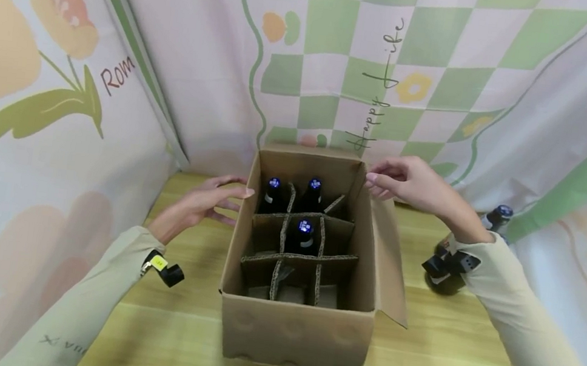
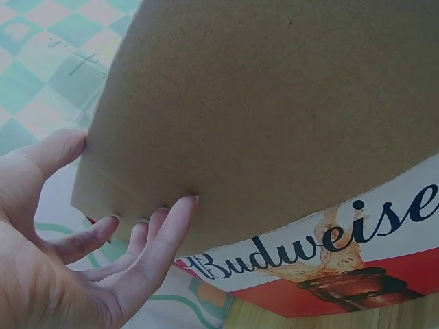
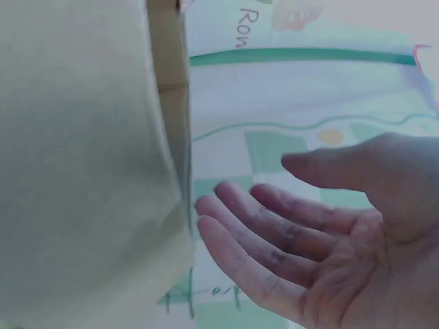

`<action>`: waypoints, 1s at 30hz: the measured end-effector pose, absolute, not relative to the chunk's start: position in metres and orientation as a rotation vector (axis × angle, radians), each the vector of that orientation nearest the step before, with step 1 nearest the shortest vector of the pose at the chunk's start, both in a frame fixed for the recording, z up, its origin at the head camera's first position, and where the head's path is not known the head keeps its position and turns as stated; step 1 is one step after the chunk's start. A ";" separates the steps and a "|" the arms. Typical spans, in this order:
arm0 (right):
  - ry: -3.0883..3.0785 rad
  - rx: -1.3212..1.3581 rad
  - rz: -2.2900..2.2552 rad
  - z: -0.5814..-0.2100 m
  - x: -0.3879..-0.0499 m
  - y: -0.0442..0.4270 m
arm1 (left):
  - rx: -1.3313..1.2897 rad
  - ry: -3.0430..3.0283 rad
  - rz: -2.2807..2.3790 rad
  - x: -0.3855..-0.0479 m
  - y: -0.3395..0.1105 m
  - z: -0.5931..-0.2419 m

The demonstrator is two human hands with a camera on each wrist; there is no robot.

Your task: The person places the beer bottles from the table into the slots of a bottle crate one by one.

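Observation:
A cardboard box (image 1: 293,335) with crossed dividers stands upright on the table. Three dark bottles with blue caps are inside: back left (image 1: 272,196), back middle (image 1: 312,196) and centre (image 1: 304,238). My left hand (image 1: 209,200) is at the box's left side, fingers spread; in the left wrist view its fingertips (image 2: 188,205) touch the brown flap (image 2: 274,123), above a Budweiser print. Beside the back right corner is my right hand (image 1: 409,182), fingers loosely bent and holding nothing; the right wrist view shows the hand (image 3: 309,240) apart from the flap (image 3: 82,164).
More bottles (image 1: 499,215) stand on the wooden table (image 1: 447,360) to the right, partly hidden behind my right forearm. The box's right flap (image 1: 390,262) hangs outward. Patterned curtains (image 1: 327,83) enclose the table at the back and sides.

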State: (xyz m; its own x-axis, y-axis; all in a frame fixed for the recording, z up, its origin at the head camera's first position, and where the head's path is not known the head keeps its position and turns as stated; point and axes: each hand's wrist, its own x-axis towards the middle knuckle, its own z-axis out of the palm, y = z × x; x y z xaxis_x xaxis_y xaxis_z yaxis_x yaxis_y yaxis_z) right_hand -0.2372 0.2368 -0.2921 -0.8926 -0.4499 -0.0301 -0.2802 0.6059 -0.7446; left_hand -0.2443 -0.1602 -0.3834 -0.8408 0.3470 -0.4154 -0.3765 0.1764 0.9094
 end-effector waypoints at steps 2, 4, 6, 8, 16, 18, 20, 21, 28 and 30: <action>2.595 -0.546 -1.209 -0.297 -0.241 0.243 | -0.031 1.907 1.718 -0.244 -0.161 -0.385; 2.582 -0.490 -1.232 -0.303 -0.246 0.252 | -0.028 1.907 1.718 -0.244 -0.161 -0.386; 2.576 -0.435 -1.239 -0.310 -0.251 0.262 | -0.028 1.911 1.719 -0.244 -0.161 -0.387; 2.574 -0.375 -1.247 -0.317 -0.256 0.274 | -0.032 1.914 1.721 -0.244 -0.160 -0.387; 2.648 -0.188 -1.181 -0.333 -0.261 0.307 | -0.035 1.913 1.719 -0.244 -0.161 -0.388; 2.664 -0.157 -1.167 -0.335 -0.260 0.312 | -0.032 1.912 1.721 -0.243 -0.162 -0.388; 2.686 -0.127 -1.152 -0.338 -0.258 0.317 | -0.029 1.909 1.722 -0.243 -0.163 -0.387; 2.692 -0.117 -1.150 -0.339 -0.258 0.319 | -0.027 1.911 1.720 -0.243 -0.163 -0.386; 2.755 -0.036 -1.109 -0.348 -0.251 0.334 | -0.022 1.912 1.713 -0.244 -0.161 -0.384; 2.796 -0.021 -1.076 -0.349 -0.249 0.337 | -0.023 1.909 1.715 -0.244 -0.160 -0.383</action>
